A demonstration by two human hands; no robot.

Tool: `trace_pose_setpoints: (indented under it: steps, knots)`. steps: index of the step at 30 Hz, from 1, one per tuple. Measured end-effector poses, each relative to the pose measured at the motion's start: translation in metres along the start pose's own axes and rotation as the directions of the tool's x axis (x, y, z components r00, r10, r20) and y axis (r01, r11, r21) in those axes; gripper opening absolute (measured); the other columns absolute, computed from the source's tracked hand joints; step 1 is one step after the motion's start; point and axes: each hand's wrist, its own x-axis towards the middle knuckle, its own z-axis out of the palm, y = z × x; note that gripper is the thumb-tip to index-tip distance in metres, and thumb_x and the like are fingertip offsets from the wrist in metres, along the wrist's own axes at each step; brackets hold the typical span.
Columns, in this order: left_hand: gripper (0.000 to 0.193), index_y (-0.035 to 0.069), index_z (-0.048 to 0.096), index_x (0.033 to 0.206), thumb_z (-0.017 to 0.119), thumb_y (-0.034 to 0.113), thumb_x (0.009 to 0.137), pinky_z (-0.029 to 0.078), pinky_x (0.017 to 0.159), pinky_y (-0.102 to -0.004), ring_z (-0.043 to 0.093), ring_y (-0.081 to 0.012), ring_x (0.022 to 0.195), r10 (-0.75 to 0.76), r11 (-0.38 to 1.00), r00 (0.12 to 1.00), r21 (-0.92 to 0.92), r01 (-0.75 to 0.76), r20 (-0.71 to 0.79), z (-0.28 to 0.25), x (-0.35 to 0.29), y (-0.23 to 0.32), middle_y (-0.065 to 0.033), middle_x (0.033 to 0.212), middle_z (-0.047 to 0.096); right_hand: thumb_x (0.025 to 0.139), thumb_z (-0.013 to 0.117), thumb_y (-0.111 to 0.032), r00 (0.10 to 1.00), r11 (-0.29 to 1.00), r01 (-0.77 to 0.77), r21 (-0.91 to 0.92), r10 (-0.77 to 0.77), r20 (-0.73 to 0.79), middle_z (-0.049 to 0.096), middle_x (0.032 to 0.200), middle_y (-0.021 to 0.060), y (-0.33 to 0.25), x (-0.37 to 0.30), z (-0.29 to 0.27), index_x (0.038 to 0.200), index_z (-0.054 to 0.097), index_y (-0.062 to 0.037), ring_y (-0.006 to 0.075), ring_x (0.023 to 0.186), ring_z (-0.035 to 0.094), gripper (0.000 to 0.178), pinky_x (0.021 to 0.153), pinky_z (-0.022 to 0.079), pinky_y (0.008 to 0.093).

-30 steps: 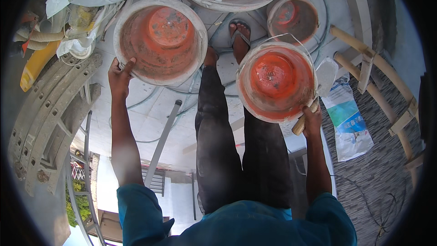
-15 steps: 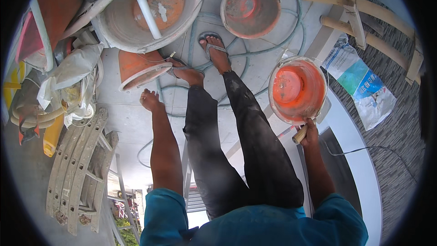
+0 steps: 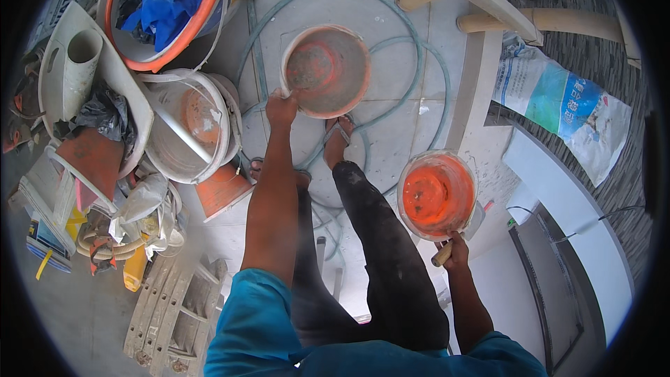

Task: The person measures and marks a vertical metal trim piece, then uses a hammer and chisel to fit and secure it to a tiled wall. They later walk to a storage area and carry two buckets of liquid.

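Observation:
My left hand [image 3: 283, 107] is closed at the near left rim of a round bucket [image 3: 359, 63], stained grey and red inside, which stands on the tiled floor. On the right, my right hand [image 3: 456, 251] grips the near rim of an orange-red bucket [image 3: 436, 194] together with a wooden tool handle [image 3: 441, 255]. Most of that tool is hidden by the bucket and hand. Dried residue coats the inside of the orange-red bucket, and its open mouth faces up toward me.
A green hose [image 3: 419, 42] loops over the floor around my feet. To the left are a large pale tub [image 3: 225, 122], an overturned orange bucket [image 3: 222, 192], a white plastic bag [image 3: 143, 206] and a folded ladder [image 3: 164, 307]. Bamboo poles [image 3: 558, 26] and a printed sack [image 3: 565, 105] lie right.
My left hand has reached forward from beside the tipped orange bucket to the far bucket's rim and closed there. The right hand still holds the orange-red bucket; the view has shifted.

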Motion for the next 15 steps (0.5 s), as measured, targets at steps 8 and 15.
trace_pose_setpoints:
  steps: [8, 15]
  knots:
    - [0.029, 0.004, 0.068, 0.103, 0.069, 0.021, 0.080, 0.051, 0.080, -0.0404, 0.069, -0.0281, 0.085, 0.023, 1.000, 0.995, 0.001, -0.023, -0.097, -0.061, -0.131, 0.017, -0.0168, 0.093, 0.072, 0.091, 0.064, -0.019, 0.999, 0.978, -0.035, 0.207, 0.034, 0.006, 0.054, 0.126, 0.0098, 0.042, -0.001, -0.036, 0.137, 0.042, -0.0116, 0.0268, 0.113, 0.058, 0.051, 0.094, 0.051, 0.0464]
    - [0.031, -0.004, 0.066, 0.110, 0.069, 0.011, 0.083, 0.050, 0.069, -0.0294, 0.063, -0.0124, 0.080, 0.072, 0.952, 0.997, -0.301, -0.060, 0.027, -0.158, -0.243, 0.042, -0.0057, 0.095, 0.068, 0.089, 0.063, -0.014, 0.995, 0.932, -0.010, 0.362, 0.045, -0.088, 0.055, 0.124, 0.0157, 0.102, -0.026, -0.070, 0.135, 0.044, -0.0036, 0.0305, 0.101, 0.064, 0.051, 0.081, 0.059, 0.0470]
